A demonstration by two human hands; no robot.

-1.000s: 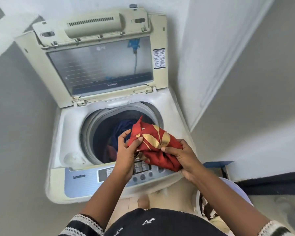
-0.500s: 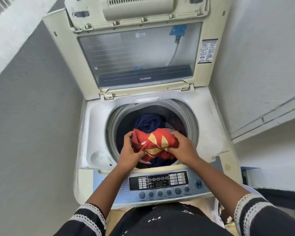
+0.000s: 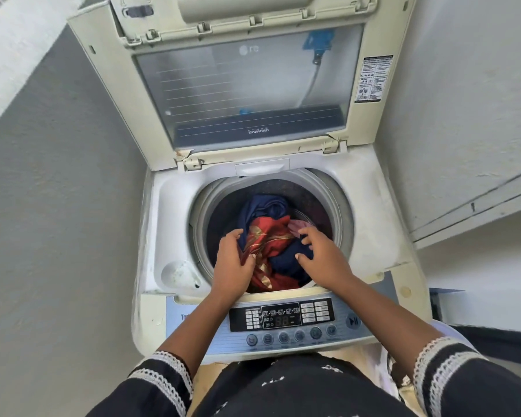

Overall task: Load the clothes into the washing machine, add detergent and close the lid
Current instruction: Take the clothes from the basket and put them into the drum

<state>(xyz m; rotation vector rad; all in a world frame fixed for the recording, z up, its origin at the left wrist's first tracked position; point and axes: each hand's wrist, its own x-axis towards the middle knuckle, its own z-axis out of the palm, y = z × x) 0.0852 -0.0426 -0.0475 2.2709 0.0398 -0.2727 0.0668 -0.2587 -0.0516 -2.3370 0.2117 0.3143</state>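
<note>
The top-loading washing machine [image 3: 370, 224] stands with its lid [image 3: 247, 85] raised upright at the back. In the drum [image 3: 199, 212] a red cloth with gold pattern [image 3: 271, 236] lies on navy clothes [image 3: 265, 206], with a bit of pink fabric [image 3: 297, 225] beside it. Both hands reach into the drum. My left hand [image 3: 232, 260] curls round the left edge of the red cloth, thumb on it. My right hand [image 3: 322, 254] rests with spread fingers on the navy clothes at the right.
The control panel [image 3: 283, 319] runs along the machine's front edge under my forearms. Grey walls close in tightly on the left [image 3: 57, 206] and right [image 3: 463, 115]. The lavender rim of a basket [image 3: 451, 329] shows at the lower right behind my right sleeve.
Both hands carried the bunched red cloth from above the panel down into the drum. The cloth now lies spread on the navy clothes, and my right hand has let go of it.
</note>
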